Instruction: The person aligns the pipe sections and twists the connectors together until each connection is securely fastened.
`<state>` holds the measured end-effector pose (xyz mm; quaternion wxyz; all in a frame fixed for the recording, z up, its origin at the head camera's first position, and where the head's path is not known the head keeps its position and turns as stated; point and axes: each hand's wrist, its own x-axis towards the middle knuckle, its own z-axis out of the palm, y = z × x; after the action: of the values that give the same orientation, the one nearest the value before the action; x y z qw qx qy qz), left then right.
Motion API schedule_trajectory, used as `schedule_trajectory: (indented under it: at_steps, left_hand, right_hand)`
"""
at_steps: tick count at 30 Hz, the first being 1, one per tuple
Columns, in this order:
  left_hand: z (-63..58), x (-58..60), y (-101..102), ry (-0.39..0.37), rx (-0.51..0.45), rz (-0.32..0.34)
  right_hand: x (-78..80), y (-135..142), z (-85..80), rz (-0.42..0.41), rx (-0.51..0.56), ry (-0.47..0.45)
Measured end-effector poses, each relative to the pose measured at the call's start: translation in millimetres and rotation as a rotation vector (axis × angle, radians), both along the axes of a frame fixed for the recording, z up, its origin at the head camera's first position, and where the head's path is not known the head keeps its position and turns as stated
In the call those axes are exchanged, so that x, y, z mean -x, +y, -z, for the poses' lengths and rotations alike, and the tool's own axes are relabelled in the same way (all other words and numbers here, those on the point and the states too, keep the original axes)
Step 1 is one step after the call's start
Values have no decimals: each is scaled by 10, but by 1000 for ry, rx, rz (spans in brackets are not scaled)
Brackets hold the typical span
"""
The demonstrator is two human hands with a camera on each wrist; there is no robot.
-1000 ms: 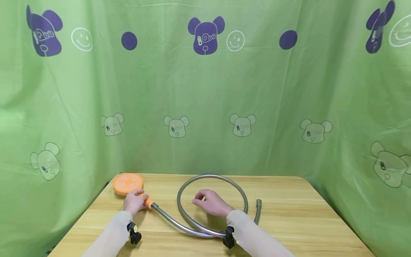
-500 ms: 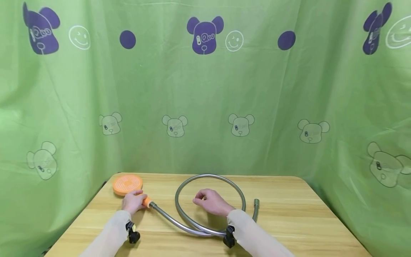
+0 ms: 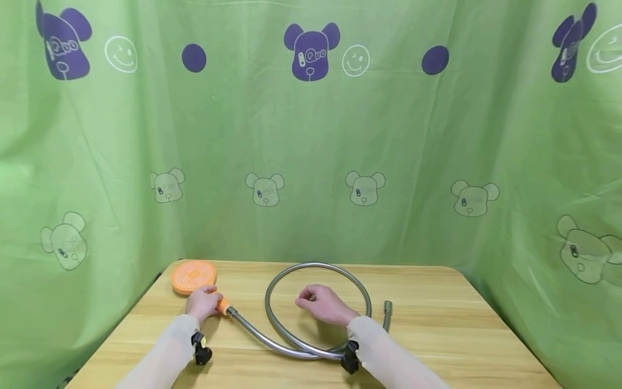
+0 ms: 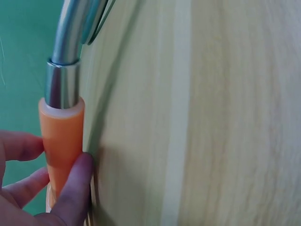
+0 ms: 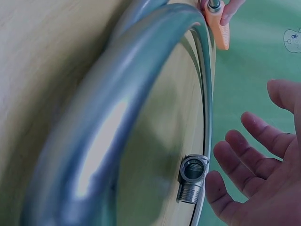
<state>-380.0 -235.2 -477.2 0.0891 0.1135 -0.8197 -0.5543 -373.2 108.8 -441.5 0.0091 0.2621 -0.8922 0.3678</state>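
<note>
An orange shower head lies face up at the table's back left. My left hand holds its handle; the left wrist view shows thumb and fingers around the orange handle, just below the metal hose collar. My right hand is over the coiled metal hose, inside its loop. In the right wrist view its fingers are loosely bent and hold nothing. Close to the fingertips sits a small metal pipe fitting with a round opening and a threaded end.
The hose's free end points up to the right of the loop. Under everything is a wooden table. A green curtain with printed bears surrounds the back and sides. Dark wrist cameras are strapped to the sleeves.
My right hand has shifted slightly to the right within the hose loop. My left hand stays on the handle, and shower head and hose keep their places on the table.
</note>
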Motion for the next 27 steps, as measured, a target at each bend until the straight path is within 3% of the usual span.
schedule_trajectory:
  at_steps: [9,17,27]
  left_hand:
    - [-112,-61,23,-41,155,-8]
    - [-227,-53,52,-33,394,-23]
    - [-360,-62,167,9,496,-16]
  right_hand:
    - [11,64,-24,29,-27,17]
    - [27,134,-64,55,-21,21]
    - [51,223,-52,64,-17,26]
